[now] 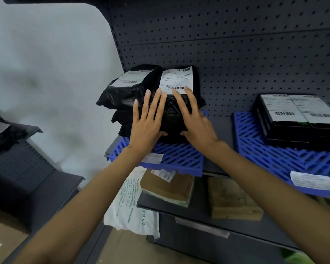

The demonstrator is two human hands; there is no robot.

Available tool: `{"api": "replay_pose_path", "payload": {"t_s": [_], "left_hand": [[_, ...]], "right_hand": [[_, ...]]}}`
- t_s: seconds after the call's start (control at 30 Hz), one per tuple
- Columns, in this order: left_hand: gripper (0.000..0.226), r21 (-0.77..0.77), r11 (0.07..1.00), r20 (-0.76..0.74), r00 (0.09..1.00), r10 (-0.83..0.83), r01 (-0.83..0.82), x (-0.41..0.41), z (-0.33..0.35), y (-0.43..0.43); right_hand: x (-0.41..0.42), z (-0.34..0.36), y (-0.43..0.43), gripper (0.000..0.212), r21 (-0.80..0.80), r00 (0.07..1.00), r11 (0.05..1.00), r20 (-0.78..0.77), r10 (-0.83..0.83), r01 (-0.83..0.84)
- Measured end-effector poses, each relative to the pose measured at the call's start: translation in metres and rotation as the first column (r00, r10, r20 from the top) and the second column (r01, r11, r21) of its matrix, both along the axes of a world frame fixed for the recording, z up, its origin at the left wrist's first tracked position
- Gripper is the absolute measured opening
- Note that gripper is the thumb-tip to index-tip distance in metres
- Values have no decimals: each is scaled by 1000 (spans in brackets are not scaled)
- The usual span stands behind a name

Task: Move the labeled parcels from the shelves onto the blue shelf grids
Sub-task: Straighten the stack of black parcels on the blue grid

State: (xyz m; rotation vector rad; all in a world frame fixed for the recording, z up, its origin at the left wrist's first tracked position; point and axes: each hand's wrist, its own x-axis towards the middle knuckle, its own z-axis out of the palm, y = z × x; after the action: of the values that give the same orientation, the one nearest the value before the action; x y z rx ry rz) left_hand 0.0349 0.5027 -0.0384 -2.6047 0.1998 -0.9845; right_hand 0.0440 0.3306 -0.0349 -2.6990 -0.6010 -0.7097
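A stack of black plastic parcels sits on the left blue shelf grid [176,157]. The top parcel [172,109] carries a white barcode label. Both hands lie flat on it with fingers spread: my left hand [148,121] on its left half, my right hand [194,115] on its right half, thumbs at its front edge. Another labeled black parcel [122,88] lies beside it to the left. On the right blue grid [274,155] stand black boxes [297,119] with white labels.
A dark pegboard wall [236,44] backs the shelf. On the shelf below lie a white bag [130,202], a brown parcel [168,185] and a tan parcel [232,201]. A black parcel [6,134] rests on a separate rack at left. Cardboard boxes [4,239] sit lower left.
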Motion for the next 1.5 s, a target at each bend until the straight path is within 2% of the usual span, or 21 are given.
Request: {"api": "replay_pose_path", "payload": {"t_s": [0.13, 0.23, 0.33, 0.43, 0.53, 0.83, 0.97, 1.07, 1.2, 1.37, 1.5], "left_hand": [[124, 84, 992, 121, 987, -108, 99, 3, 4, 18], [118, -86, 992, 149, 986, -74, 88, 5, 12, 56], [122, -170, 984, 25, 999, -38, 42, 9, 13, 96], [127, -289, 945, -69, 981, -179, 153, 15, 9, 107], [126, -417, 862, -43, 942, -334, 287, 22, 4, 102], [130, -431, 874, -87, 953, -289, 225, 25, 1, 99], [127, -356, 919, -105, 970, -217, 167, 15, 6, 95], [122, -311, 949, -131, 988, -86, 42, -1, 14, 88], [118, -282, 958, -106, 991, -88, 55, -29, 22, 64], [98, -297, 950, -98, 986, -133, 98, -77, 32, 15], [76, -382, 912, -107, 973, -205, 150, -121, 35, -42]], "right_hand": [[-4, -1, 7, 136, 14, 1000, 1000, -11, -19, 20], [-7, -1, 11, 136, 9, 1000, 1000, -15, -16, 16], [-9, 0, 18, 135, -22, 999, 999, -22, -41, 41], [-10, 1, 26, 134, -60, 997, 995, -21, -78, 76], [-11, 3, 33, 135, -70, 996, 994, -36, -85, 83], [-17, 11, 46, 131, -86, 991, 991, -76, -111, 105], [-21, 14, 41, 130, -107, 990, 988, -82, -118, 109], [-28, 9, 37, 123, -124, 993, 987, -46, -104, 98], [-44, 1, 24, 111, -127, 997, 990, -46, -69, 63], [-80, 9, -19, 96, -216, 998, 976, -46, -42, 31], [-119, 21, -70, 73, -240, 998, 970, -35, -48, 38]]}}
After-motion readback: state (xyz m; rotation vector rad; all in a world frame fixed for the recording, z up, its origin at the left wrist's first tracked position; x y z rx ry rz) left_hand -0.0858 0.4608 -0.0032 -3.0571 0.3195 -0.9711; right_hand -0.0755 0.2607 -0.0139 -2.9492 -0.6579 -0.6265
